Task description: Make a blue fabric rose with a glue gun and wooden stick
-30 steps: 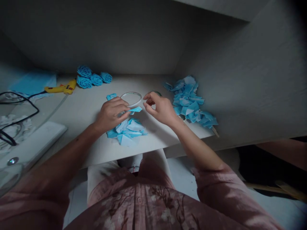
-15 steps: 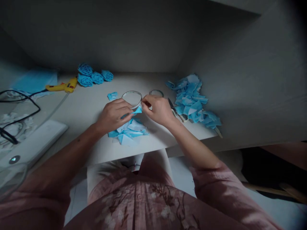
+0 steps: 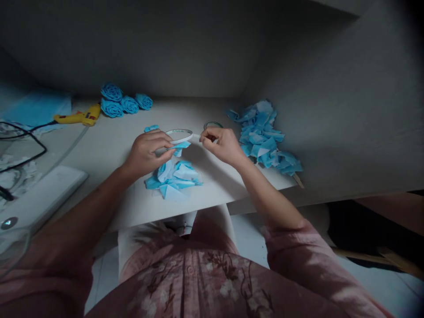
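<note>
My left hand (image 3: 144, 150) is closed over a thin roll of tape (image 3: 182, 140) and a small folded blue piece (image 3: 183, 145), paper or cloth, which sticks out past the fingertips. From the roll a short pale strip of tape (image 3: 196, 138) runs to my right hand (image 3: 221, 145), whose thumb and fingers pinch its end. Below the hands lies a loose heap of blue and white pieces (image 3: 179, 174). Another small blue piece (image 3: 151, 128) rests behind my left hand. A second ring-shaped roll (image 3: 213, 125) lies just behind my right hand.
Several blue rolled roses (image 3: 129, 105) sit at the back left beside a yellow glue gun (image 3: 89, 115). A long blue and white heap (image 3: 263, 132) lines the right wall. At left are a blue stack (image 3: 39, 108), cables and a white box (image 3: 49, 194).
My right hand has moved away from the roll, and a short strip of tape now stretches between them. The roll has tilted flatter in my left hand. The whole view has shifted slightly.
</note>
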`<state>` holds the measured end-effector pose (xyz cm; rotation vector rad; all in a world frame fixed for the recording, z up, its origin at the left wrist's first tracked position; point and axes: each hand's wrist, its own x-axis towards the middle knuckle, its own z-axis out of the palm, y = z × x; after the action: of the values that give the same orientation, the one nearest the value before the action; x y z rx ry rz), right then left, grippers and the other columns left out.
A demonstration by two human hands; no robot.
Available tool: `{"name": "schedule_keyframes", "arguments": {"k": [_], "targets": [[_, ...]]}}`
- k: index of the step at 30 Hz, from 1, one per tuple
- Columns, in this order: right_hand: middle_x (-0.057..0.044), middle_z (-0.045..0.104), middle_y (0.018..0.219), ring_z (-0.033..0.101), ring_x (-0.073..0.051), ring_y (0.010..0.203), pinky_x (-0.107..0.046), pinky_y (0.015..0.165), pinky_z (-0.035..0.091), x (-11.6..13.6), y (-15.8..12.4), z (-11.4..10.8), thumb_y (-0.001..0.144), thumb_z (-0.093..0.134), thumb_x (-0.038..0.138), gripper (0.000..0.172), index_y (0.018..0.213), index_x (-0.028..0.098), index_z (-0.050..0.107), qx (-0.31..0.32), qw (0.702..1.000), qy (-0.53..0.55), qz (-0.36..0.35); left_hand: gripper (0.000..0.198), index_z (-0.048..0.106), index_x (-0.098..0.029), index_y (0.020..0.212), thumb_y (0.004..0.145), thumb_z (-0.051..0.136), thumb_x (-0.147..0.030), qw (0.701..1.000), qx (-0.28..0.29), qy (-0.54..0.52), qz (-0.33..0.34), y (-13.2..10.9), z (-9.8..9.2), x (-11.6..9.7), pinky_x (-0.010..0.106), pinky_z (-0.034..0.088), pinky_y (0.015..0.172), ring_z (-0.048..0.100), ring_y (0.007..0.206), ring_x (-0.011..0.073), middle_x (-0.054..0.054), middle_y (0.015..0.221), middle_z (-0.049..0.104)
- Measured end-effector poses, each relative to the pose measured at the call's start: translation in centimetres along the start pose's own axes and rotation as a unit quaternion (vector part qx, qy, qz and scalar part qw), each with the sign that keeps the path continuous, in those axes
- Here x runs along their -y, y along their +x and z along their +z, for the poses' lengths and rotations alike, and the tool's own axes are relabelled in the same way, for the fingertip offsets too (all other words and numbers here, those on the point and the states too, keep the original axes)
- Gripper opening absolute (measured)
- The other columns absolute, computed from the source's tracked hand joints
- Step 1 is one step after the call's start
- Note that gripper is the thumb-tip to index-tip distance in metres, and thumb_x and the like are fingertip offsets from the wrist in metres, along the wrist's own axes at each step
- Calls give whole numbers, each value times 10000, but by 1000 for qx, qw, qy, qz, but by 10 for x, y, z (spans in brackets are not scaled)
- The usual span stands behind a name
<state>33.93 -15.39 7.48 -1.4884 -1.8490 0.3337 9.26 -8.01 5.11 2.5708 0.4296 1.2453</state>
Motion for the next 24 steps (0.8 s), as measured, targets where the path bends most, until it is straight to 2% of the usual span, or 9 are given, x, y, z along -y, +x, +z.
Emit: {"name": "schedule_keyframes", "arguments": {"k": [4,7,9,11,15,18,20,22,24], "targets": [[-23,719,771,589,-149,698,-277,676,428,-11,-2,-4,871,583,297,204,798,178,732,19,995,94,16,142,676,-256,716,855,701,-270,1000,11,-23,-17,1,-1,2,385,541,751,704,783,225,37,840,771],[-44,769,856,668,-177,807,-293,763,499,-19,-6,-10,935,578,437,330,857,179,768,76,986,147,16,144,681,-251,723,863,700,-275,1000,1,-22,-17,-1,0,4,377,538,739,702,784,220,33,834,766],[-52,793,921,706,-201,894,-315,827,524,-25,-13,-18,946,583,497,383,978,182,799,114,983,143,16,163,680,-231,726,883,692,-273,1000,-20,-13,-3,-2,1,5,364,537,731,700,781,207,37,831,762],[-60,811,1003,722,-215,933,-324,832,532,-34,-23,-29,928,625,498,397,1094,185,805,141,983,115,21,189,677,-213,729,906,674,-280,1000,-28,-5,6,-3,2,5,352,540,728,698,782,195,40,829,758],[-82,818,1045,733,-207,901,-324,788,552,-54,-44,-53,892,703,539,468,1202,200,789,187,971,125,82,214,676,-226,727,915,657,-327,1000,1,-12,-18,-3,4,1,362,559,752,705,802,207,45,834,764],[-93,816,1006,740,-198,888,-340,809,578,-71,-56,-67,816,787,584,547,1212,207,784,190,955,176,142,186,677,-240,717,884,689,-320,999,-2,-26,-27,-2,2,1,376,557,765,712,808,225,48,836,763],[-90,813,969,741,-196,859,-359,815,594,-83,-61,-74,820,769,622,533,1170,220,793,172,951,183,181,175,679,-246,710,870,704,-312,999,-22,-27,-33,-2,0,4,373,551,761,711,802,227,45,831,760],[-93,816,979,746,-212,873,-385,832,604,-93,-65,-79,852,722,642,482,1101,238,807,154,958,148,190,168,684,-250,716,871,705,-310,998,-45,-19,-38,-2,-1,8,366,546,750,703,787,220,38,820,758],[-96,820,995,751,-241,925,-409,868,602,-104,-66,-83,876,694,626,435,1055,249,816,135,973,76,168,160,688,-248,731,880,699,-305,997,-62,-9,-34,-3,-1,10,355,543,735,696,775,211,34,814,757]]}}
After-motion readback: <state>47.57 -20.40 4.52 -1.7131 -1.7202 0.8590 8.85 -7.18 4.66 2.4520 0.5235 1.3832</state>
